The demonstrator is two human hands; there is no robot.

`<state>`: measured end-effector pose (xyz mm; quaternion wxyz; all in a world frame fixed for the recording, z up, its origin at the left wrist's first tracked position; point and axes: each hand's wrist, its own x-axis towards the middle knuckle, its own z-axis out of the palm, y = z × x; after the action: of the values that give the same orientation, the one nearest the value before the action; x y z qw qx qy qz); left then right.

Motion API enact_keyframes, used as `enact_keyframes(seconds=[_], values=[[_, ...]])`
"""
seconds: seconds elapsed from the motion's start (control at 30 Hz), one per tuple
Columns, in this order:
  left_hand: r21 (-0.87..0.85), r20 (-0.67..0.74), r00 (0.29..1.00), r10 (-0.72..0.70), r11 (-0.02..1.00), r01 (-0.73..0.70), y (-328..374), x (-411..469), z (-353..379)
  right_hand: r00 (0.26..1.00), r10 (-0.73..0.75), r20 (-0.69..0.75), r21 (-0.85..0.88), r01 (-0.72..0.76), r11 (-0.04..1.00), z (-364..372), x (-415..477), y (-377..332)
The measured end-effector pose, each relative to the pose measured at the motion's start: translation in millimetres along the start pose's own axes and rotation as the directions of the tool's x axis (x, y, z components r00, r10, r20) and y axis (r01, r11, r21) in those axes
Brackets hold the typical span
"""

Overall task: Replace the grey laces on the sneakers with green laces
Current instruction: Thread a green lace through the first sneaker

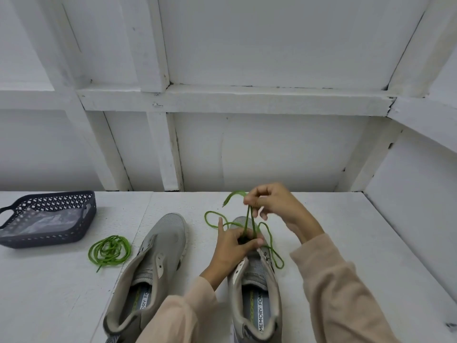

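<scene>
Two grey sneakers stand on the white table with toes pointing away from me. The left sneaker (pixel 158 253) has no lace in it. My left hand (pixel 232 246) presses down on the front eyelets of the right sneaker (pixel 257 280). Above it, my right hand (pixel 269 204) pinches a green lace (pixel 248 219) and holds it taut and upright from the shoe. The lace's loose part loops over the toe and down the shoe's right side. A second green lace (pixel 110 250) lies coiled on the table, left of the left sneaker.
A dark perforated basket (pixel 49 233) with a clear plastic bag inside sits at the far left of the table. White panelled walls close the table off behind and on the right. Bare table surface (pixel 358 231) lies right of the shoes.
</scene>
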<state>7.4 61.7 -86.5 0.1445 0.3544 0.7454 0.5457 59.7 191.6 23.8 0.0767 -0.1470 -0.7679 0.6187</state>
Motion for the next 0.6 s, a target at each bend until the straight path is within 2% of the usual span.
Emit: enact_keyframes(seconds=[0.17,0.27,0.33,0.4,0.43,0.47,0.5,0.53,0.57,0.6], values=[[0.024,0.022,0.999,-0.027,0.999,0.026,-2.7,1.9,-0.8,0.98,-0.164,-0.113,0.211,0.185,0.96,-11.8,17.4,-51.3],[0.011,0.035,0.999,-0.026,1.0,0.026,-3.4,1.5,-0.2,0.949,-0.243,-0.203,0.359,0.303,0.883,-15.0,29.3,-72.5],[0.014,0.023,0.999,-0.031,0.999,0.03,-5.2,2.9,-1.2,0.938,-0.242,-0.247,0.456,0.333,0.825,-13.4,38.1,-72.5],[0.014,0.049,0.998,-0.041,0.999,0.04,-7.7,4.0,-2.3,0.953,-0.199,-0.229,0.46,0.286,0.841,-11.3,45.7,-62.9],[0.022,0.066,0.997,-0.036,0.999,0.034,-10.5,4.6,-1.8,0.969,-0.149,-0.197,0.386,0.216,0.897,-10.9,49.0,-54.1],[0.019,0.078,0.996,-0.032,0.999,0.031,-11.8,5.0,-1.7,0.983,-0.068,-0.17,0.232,0.107,0.967,-11.2,51.6,-42.5],[0.01,0.085,0.996,-0.029,1.0,0.028,-13.5,5.5,-1.3,0.986,0.027,-0.162,0.006,-0.027,1.0,-13.1,52.8,-29.3],[-0.005,0.088,0.996,-0.026,1.0,0.027,-12.0,5.5,-1.2,0.979,0.116,-0.167,-0.241,-0.155,0.958,-15.9,51.5,-16.9],[-0.008,0.076,0.997,-0.027,1.0,0.027,-11.3,5.6,-0.9,0.967,0.2,-0.159,-0.423,-0.25,0.871,-18.7,47.9,-5.7],[0.001,0.068,0.997,-0.02,1.0,0.02,-7.3,4.9,-1.2,0.949,0.29,-0.122,-0.523,-0.31,0.794,-20.3,41.7,3.5]])
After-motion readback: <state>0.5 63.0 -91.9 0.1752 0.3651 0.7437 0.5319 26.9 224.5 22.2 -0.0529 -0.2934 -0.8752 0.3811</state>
